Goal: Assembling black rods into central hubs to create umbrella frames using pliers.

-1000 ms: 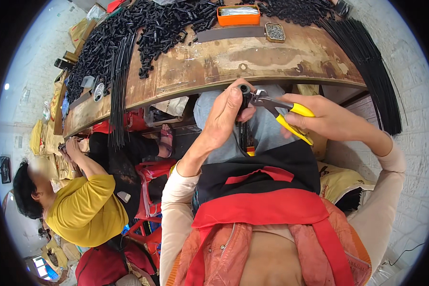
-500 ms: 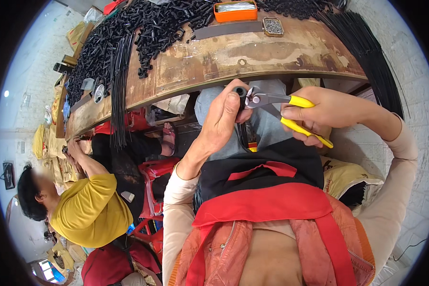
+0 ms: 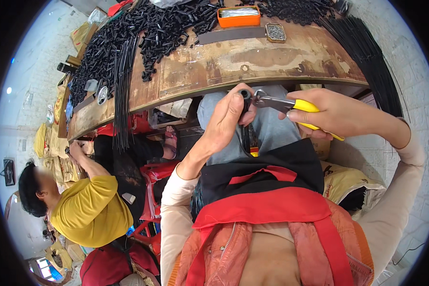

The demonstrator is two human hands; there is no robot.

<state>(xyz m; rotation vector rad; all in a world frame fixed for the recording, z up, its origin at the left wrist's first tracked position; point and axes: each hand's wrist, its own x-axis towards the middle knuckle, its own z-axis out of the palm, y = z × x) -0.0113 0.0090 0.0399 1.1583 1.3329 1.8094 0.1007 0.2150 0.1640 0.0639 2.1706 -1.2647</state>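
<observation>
Gripping a black tube (image 3: pixel 245 95) in the left hand (image 3: pixel 222 117), with thumb and fingers wrapped snugly round it. Clasping pliers (image 3: pixel 279 103) in the right hand (image 3: pixel 325 112), with fingers curled over yellow handles pressed only part way together. Too small at the metal tips to tell how wide they gape, or whether clamped on the tube or merely against it.

Pointing the tube's round mouth up at the camera, with its long axis running down behind the fingers. Bringing the pliers in from the tube's right, roughly crosswise to that axis, with their tips right at its upper end. Nearest to the tube: the left hand, touching; the right hand, apart by most of the pliers' length.

Just below the tube, black strands (image 3: pixel 245 138); lower, a red and black apron (image 3: pixel 262 205). Just beyond it, a wooden table (image 3: pixel 200 66). Farther beyond, a grey strip (image 3: pixel 231 35), a tin of metal bits (image 3: pixel 275 39) and an orange box (image 3: pixel 239 22). Beyond and left, a heap of short black pieces (image 3: pixel 169 28). Well left of the tube, a co-worker (image 3: pixel 83 209) in yellow.
</observation>
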